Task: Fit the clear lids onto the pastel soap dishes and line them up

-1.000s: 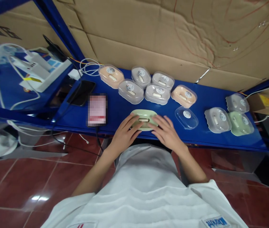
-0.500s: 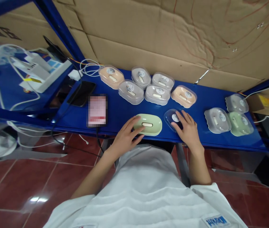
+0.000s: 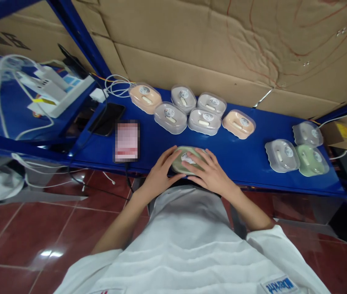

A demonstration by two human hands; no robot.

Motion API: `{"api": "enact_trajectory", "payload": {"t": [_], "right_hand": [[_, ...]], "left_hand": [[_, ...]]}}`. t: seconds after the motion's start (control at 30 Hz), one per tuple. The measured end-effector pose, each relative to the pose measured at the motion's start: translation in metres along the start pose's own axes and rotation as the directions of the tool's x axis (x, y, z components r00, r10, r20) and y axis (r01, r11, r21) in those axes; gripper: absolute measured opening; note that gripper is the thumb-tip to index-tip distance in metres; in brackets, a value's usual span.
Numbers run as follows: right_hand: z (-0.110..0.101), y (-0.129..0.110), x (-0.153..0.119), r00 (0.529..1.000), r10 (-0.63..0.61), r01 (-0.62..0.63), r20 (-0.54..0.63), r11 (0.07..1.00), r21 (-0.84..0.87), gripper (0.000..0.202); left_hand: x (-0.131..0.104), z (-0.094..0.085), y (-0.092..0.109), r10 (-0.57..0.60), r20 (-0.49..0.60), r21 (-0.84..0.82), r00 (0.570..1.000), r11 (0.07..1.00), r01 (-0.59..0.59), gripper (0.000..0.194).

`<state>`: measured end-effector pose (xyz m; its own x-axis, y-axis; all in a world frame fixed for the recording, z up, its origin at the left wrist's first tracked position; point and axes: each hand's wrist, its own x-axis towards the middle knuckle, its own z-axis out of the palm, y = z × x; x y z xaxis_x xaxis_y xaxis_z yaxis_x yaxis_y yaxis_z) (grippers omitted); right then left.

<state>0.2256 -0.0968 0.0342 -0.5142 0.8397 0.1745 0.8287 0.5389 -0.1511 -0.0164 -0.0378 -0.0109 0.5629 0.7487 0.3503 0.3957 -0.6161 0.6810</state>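
Note:
At the table's front edge lies a green soap dish, an oval box with rounded corners. Over it sits a clear plastic lid with a round printed sticker; whether it is fully seated I cannot tell. My left hand grips the dish's left end, thumb at the front and fingers at the back. From the right, my right hand holds the lid, its fingers spread over the top and right end. Those fingers hide much of the lid's right half.
Behind stand several lidded soap dishes, among them a grey one and a peach one. Three more, including a green one, are at the right. A black phone, a blurred-out pink screen and a power strip with cables lie left.
My right hand has brought the clear lid leftward from the table onto the green soap dish. My left hand has stayed at the dish's left end.

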Motion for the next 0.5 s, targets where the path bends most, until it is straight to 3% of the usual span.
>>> {"api": "enact_trajectory", "payload": {"t": [0.13, 0.23, 0.4, 0.5], "right_hand": [[0.005, 0.002, -0.009, 1.000, 0.012, -0.013, -0.029, 0.999, -0.043, 0.052], [0.004, 0.017, -0.027, 0.986, 0.110, -0.120, -0.126, 0.990, -0.076, 0.053], [-0.009, 0.065, -0.067, 0.876, 0.394, -0.450, -0.278, 0.875, -0.179, 0.055], [-0.023, 0.100, -0.085, 0.828, 0.470, -0.548, -0.306, 0.794, -0.263, 0.057]], "left_hand": [[0.001, 0.000, 0.002, 0.013, 0.006, 0.025, 1.000, 1.000, -0.013, 0.081], [0.001, -0.001, 0.005, 0.016, 0.016, 0.059, 1.000, 0.998, -0.017, 0.079], [-0.001, 0.001, 0.006, 0.063, 0.044, 0.128, 0.997, 0.989, -0.068, 0.055], [0.003, 0.000, 0.009, 0.096, -0.002, 0.167, 0.995, 0.981, -0.095, 0.047]]}}
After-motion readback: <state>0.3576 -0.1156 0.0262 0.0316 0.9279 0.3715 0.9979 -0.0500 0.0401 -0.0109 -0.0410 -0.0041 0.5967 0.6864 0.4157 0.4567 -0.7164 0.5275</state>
